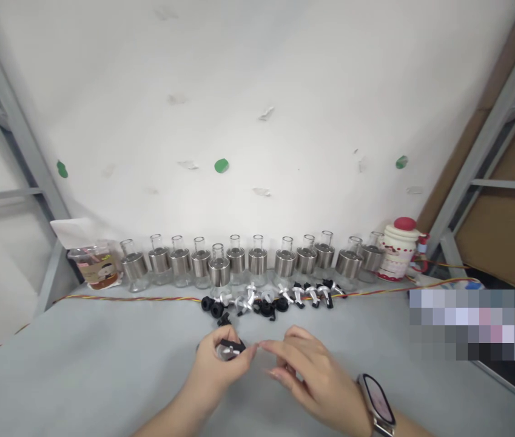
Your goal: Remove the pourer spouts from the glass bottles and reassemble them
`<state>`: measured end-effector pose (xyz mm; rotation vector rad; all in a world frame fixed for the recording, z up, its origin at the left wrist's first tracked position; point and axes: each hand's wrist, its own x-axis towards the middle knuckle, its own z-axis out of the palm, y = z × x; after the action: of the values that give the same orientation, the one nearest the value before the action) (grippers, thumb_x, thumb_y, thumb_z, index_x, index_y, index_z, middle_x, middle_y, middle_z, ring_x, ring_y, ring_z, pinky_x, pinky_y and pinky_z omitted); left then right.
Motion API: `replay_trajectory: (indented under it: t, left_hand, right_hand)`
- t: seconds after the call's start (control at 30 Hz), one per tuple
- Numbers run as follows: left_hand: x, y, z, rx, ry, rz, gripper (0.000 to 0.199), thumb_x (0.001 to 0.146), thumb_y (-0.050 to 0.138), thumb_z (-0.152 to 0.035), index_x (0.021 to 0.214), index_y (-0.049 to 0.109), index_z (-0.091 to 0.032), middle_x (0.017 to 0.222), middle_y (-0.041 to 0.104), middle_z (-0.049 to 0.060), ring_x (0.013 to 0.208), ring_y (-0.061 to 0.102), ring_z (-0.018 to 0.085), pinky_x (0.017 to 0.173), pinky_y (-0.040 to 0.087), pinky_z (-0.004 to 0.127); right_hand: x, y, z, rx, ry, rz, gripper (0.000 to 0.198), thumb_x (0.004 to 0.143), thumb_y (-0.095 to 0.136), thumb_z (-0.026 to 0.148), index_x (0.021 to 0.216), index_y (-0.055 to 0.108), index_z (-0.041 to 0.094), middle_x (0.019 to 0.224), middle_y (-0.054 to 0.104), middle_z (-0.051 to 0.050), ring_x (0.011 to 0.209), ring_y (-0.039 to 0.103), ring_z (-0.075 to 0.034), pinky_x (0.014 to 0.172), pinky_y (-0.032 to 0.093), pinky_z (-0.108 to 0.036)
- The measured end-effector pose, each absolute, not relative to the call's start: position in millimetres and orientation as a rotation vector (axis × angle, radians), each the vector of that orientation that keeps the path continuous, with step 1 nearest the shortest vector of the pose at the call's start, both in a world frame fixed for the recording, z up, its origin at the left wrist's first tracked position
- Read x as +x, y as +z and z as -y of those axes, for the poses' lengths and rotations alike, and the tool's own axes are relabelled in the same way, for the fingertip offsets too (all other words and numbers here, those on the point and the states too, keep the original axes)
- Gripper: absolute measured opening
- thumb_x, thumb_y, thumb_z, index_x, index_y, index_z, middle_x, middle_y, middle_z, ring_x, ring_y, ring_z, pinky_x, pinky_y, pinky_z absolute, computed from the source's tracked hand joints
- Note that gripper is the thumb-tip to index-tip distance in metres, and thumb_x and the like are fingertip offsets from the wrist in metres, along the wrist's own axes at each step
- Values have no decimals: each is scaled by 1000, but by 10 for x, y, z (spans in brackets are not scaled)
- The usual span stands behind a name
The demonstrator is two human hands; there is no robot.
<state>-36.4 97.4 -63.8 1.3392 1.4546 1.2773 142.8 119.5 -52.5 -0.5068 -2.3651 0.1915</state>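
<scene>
My left hand (pixel 221 367) is closed around a black-and-silver bottle pourer (pixel 232 348), whose dark lever and metal spout show between thumb and fingers. A black ribbed stopper (pixel 224 319) shows just beyond the knuckles; whether it belongs to the held pourer I cannot tell. Close beside it, my right hand (pixel 305 370) has its fingers apart, the index fingertip at the left thumb's tip, with nothing visible in its grasp. Past both hands lies a loose cluster of silver pourers (pixel 250 296) with black stoppers. Behind them stands a row of glass bottles (pixel 258 261) with steel sleeves and uncapped necks.
A clear plastic cup (pixel 97 267) of brown liquid stands at the back left. At the back right is a cream jar (pixel 396 252) with a red lid. A twisted red-yellow cable (pixel 139 298) crosses the grey table (pixel 102 358). A blurred-out device (pixel 480 325) sits right.
</scene>
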Motion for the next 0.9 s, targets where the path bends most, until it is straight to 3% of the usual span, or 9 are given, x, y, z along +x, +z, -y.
replay_trajectory:
  t: [0.1,0.33,0.43,0.53,0.63,0.77,0.9]
  left_hand:
    - [-336,-643,-928,1445,1253,-1467,34,57,61,-21,48,28,-21,47,29,-9,48,29,7,46,25,19]
    - [-257,-677,-794,1773,971,-1395,24,58,55,-11,73,39,-20,68,47,-4,61,45,11,55,37,20]
    - [-273,-767,-808,1821,969,-1328,39,62,54,-10,96,37,-21,76,45,-3,64,49,12,56,40,21]
    - [-311,-842,-836,1870,911,-1281,65,63,56,-8,119,24,-22,78,45,-3,60,51,11,58,44,22]
    - [-363,-811,-843,2005,911,-1311,73,67,60,-17,128,20,-25,99,49,5,79,54,17,75,46,31]
    - [-435,-644,-844,2079,1036,-1475,57,80,47,-28,131,21,-31,132,28,9,105,46,23,85,43,35]
    - [-475,-564,-873,2088,1194,-1554,52,85,39,-28,133,19,-32,142,14,5,121,33,25,91,40,37]
  right_hand:
    - [1426,-541,-1197,-538,230,2356,17,89,36,24,94,51,17,65,57,-2,60,47,-14,65,39,-30]
    - [1362,-558,-1203,-710,266,2536,31,86,37,43,71,48,18,62,56,-1,62,49,-16,61,38,-27]
    - [1350,-562,-1232,-767,270,2565,23,86,42,39,77,50,18,63,58,0,63,51,-15,60,38,-25]
    - [1361,-589,-1274,-759,328,2557,17,87,43,31,80,53,19,70,61,0,67,53,-15,61,38,-24]
    - [1392,-638,-1386,-856,504,2422,21,87,42,29,75,55,20,67,61,0,67,54,-14,60,39,-23]
    - [1546,-687,-1736,-1180,666,1963,33,84,40,42,62,51,19,47,54,3,46,53,-12,50,40,-22]
    - [1860,-691,-2136,-1373,521,1716,40,82,35,50,61,48,19,45,53,1,41,51,-14,43,37,-24]
